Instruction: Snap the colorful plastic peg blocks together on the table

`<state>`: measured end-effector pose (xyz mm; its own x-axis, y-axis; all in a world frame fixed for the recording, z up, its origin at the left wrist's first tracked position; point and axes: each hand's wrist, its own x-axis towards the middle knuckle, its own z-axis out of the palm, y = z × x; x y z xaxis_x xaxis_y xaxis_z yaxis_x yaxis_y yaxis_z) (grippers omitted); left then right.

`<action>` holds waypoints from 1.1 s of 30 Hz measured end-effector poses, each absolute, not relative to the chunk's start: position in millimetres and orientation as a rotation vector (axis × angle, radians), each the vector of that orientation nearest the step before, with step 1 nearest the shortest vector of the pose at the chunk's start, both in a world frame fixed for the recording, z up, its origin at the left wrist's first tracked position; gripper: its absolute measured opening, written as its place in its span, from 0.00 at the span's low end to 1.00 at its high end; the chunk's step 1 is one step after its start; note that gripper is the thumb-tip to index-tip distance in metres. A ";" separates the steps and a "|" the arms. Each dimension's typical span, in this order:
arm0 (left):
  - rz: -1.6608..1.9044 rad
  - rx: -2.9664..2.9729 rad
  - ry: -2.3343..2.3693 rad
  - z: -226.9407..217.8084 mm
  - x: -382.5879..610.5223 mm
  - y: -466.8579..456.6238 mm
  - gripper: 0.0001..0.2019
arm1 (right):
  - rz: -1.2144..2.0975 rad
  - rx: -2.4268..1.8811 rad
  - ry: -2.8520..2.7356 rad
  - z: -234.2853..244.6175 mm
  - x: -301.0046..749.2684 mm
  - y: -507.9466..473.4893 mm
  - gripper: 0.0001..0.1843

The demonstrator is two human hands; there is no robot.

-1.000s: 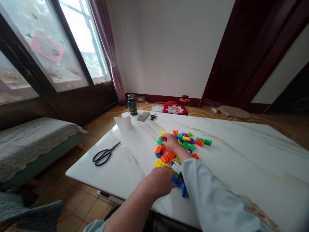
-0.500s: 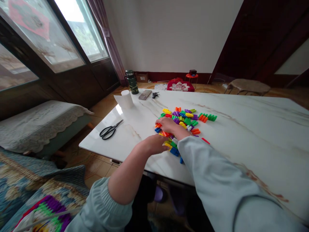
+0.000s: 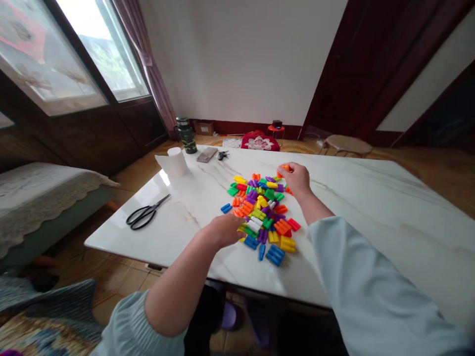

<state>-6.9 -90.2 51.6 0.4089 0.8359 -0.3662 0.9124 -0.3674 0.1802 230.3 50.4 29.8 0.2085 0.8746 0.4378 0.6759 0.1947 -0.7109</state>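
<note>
Listing what lay within my reach, worn-camera view:

Item one: right hand (image 3: pixel 299 179), at the far right edge of the heap. Thumb and fingers were drawn narrow around an orange piece (image 3: pixel 283 170). Whether it was lifted or rested on the table (image 3: pixel 356 207), I could not tell.

Item two: left hand (image 3: pixel 226 231), palm down at the near left edge of the heap, just beside a blue piece (image 3: pixel 251 242). Its fingertips were partly hidden; I could not tell whether they held anything.

Item three: heap of plastic pieces (image 3: pixel 261 201), loosely spread between and around my hands, colours mingled: orange, yellow, green, purple, red, blue, white. Most lay crowded together, some overlapping.

Item four: outliers. One small blue piece (image 3: pixel 226 208) lay apart on the left; a larger blue piece (image 3: pixel 275 255) lay at the near edge.

Condition of the work: by my judgement, early. One orange piece was in my fingers; nearly all the others lay loose. No finished grouping by colour showed, and I could not make out whether any pieces were joined.

Item five: scissors (image 3: pixel 152 208), well apart to the left, untouched.
</note>
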 end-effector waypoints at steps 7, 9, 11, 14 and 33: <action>-0.299 2.395 1.527 49.8 5.9 -90.7 0.23 | 0.026 -2.105 -1.468 -18.7 321.7 -3.0 0.11; -0.264 2.402 1.534 50.2 9.3 -90.8 0.22 | -0.147 -2.170 -1.705 -34.6 327.9 -22.6 0.09; -0.254 2.401 1.534 51.0 12.0 -90.6 0.22 | -0.250 -2.127 -1.929 -45.4 326.6 -36.9 0.12; -0.298 2.395 1.511 52.8 15.6 -90.7 0.23 | -0.224 -2.113 -2.064 -48.1 317.5 -45.4 0.11; -0.329 2.373 1.453 54.3 31.4 -94.4 0.26 | 0.587 -2.493 -1.956 -1.2 314.7 -44.2 0.14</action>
<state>31.4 -94.4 54.3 0.4505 0.8143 -0.3659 0.8925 -0.4204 0.1634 314.7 -44.2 -1.2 0.1981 0.9228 -0.3305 0.9523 -0.2611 -0.1582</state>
